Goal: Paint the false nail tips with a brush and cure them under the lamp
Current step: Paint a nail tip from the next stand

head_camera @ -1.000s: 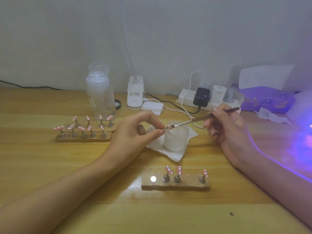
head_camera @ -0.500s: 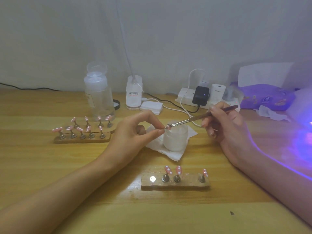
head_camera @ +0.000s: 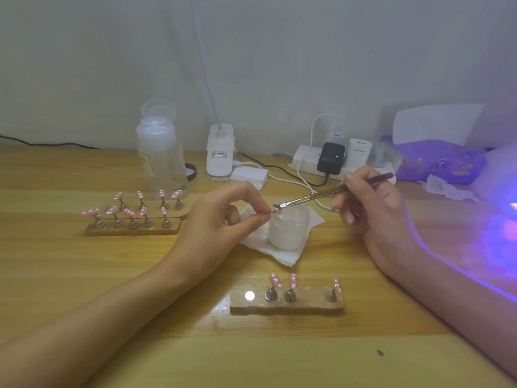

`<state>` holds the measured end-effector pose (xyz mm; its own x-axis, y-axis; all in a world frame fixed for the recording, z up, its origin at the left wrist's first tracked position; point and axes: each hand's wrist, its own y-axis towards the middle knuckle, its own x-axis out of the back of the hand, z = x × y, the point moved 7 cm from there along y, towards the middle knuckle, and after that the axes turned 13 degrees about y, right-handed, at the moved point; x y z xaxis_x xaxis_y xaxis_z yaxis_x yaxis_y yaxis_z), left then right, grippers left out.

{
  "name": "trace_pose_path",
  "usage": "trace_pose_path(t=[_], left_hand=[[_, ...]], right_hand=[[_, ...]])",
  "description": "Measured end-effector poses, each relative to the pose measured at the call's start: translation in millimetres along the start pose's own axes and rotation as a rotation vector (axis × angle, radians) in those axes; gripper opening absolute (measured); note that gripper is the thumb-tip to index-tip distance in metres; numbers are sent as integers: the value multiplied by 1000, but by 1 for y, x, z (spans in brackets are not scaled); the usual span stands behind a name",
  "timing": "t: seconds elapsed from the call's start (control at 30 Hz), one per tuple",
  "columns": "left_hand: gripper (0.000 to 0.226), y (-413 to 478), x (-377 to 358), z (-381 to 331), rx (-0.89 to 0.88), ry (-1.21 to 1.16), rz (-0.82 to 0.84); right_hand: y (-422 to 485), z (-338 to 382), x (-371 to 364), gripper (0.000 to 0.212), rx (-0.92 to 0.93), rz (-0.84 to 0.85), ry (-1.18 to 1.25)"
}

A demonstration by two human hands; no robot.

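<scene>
Starting nearest, a rough wooden block (head_camera: 288, 307) on the table (head_camera: 84, 275) carries three pink, white-dotted tips on metal pegs, plus one bare shiny disc at its left end. Just beyond, the left hand (head_camera: 221, 222) pinches a nail tip (head_camera: 275, 210) between thumb and forefinger, and it's so small and half covered that its pattern can't be read. The right hand (head_camera: 369, 211) grips the brush (head_camera: 330, 193), which has a slim metal ferrule and a dark handle. Its flat bristles touch that tip above a frosted white jar (head_camera: 288, 233) on a crumpled tissue (head_camera: 282, 254). Nothing much has moved since a second ago: same pinch, same brush contact. Far left, two more wooden racks (head_camera: 131, 230) hold further dotted tips. Behind them stand a clear plastic bottle (head_camera: 162, 161) and a white power strip (head_camera: 306, 161). Far right, the curing lamp (head_camera: 507, 177) is cut off by the frame, with mostly its violet glow showing.
</scene>
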<state>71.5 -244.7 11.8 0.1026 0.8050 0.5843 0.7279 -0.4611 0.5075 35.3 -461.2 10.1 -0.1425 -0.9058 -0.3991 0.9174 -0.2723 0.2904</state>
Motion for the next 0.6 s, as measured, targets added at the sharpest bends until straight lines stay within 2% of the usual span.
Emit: trace_pose_path(t=[0.13,0.27,0.4,0.53,0.6], left_hand=[[8,0,0,0,1,13,-4],[7,0,1,1,7,15,-6],[7,0,0,0,8,9,-4],[8,0,1,0,2,18,-5],[9,0,1,1,2,15,-8]], right_hand=[[1,0,4,21,6,-49,-11],[0,0,-3,22,-9,23,-13],[1,-1,6,26,-5,-62,-6],[0,0,-2,24,-14,13,10],[0,-2,-1,27,-18,-7,-22]])
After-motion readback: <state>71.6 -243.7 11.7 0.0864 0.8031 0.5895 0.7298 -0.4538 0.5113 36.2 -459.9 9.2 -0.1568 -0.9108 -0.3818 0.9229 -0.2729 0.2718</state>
